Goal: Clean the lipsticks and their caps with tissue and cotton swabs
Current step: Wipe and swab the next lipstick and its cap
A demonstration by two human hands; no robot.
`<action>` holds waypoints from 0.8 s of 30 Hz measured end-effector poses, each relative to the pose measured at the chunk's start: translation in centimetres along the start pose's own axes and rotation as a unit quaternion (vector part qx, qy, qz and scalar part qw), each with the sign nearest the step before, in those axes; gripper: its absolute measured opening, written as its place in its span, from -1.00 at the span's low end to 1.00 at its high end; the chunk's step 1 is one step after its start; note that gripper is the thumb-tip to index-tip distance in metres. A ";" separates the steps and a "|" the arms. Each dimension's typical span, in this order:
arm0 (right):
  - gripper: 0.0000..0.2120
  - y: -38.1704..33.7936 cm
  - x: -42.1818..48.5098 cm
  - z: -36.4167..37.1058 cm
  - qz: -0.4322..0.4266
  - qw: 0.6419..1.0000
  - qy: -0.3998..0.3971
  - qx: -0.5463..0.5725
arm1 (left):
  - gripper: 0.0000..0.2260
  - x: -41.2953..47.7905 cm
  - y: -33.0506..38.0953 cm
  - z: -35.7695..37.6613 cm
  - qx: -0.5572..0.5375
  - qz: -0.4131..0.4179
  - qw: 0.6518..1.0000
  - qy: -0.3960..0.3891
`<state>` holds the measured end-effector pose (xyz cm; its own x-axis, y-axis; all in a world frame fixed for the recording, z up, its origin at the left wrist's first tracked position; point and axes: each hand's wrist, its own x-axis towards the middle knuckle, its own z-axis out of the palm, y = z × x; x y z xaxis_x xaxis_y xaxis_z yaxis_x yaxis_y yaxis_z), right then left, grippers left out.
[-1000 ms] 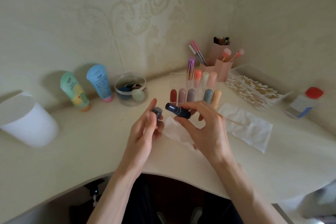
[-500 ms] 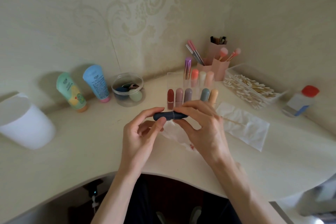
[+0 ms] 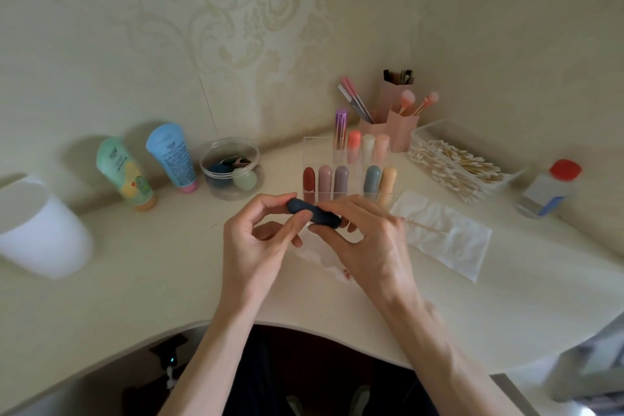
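Dead centre, the navy lipstick (image 3: pixel 312 212) is pinched cap-end by the left hand (image 3: pixel 256 246) and base-end by the right hand (image 3: pixel 368 246); looks like recapping, so a firm squeeze together is called for.

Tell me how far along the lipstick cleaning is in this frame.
Done: the dark blue lipstick looks capped, and the crumpled tissue below it carries red smears. In hand: left hand and right hand both grip that lipstick; the right also holds a cotton swab. Left: it likely goes into the rack, where one front slot is free. Whether the nine lipsticks there are cleaned cannot be told.
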<state>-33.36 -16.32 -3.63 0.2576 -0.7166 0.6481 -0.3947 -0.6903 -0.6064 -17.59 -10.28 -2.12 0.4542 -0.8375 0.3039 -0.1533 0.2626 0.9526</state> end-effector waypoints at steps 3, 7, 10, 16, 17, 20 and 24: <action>-0.73 -0.6 0.0 0.1 0.053 0.998 -0.015 0.011 | -0.74 0.7 0.3 0.8 0.004 0.015 1.000 -0.019; -0.72 -0.6 0.4 -1.1 0.109 0.993 0.031 0.031 | -0.72 2.4 1.1 2.5 0.065 0.070 0.995 -0.035; -0.83 0.4 1.0 -2.0 0.198 0.971 0.119 0.058 | -0.71 4.1 2.2 4.3 0.155 0.141 0.976 -0.053; -0.82 2.4 1.2 -2.7 0.301 0.949 0.093 -0.026 | -0.76 6.2 2.1 6.7 0.282 0.214 0.933 -0.068; -0.83 2.4 1.2 -2.7 0.304 0.948 0.088 -0.035 | -0.77 6.3 1.9 6.9 0.293 0.220 0.928 -0.070; -0.83 2.3 1.2 -2.8 0.310 0.945 0.084 -0.059 | -0.77 6.7 1.1 7.3 0.332 0.232 0.911 -0.077; -0.84 2.2 1.1 -2.9 0.308 0.946 0.081 -0.061 | -0.74 7.2 -0.1 7.4 0.409 0.250 0.875 -0.071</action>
<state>-36.53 -18.37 -2.94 -0.1888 -0.9480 0.2562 -0.5279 -0.1220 -0.8405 -20.79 -19.88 -0.12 0.0461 -0.7819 0.6217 -0.9045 0.2314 0.3581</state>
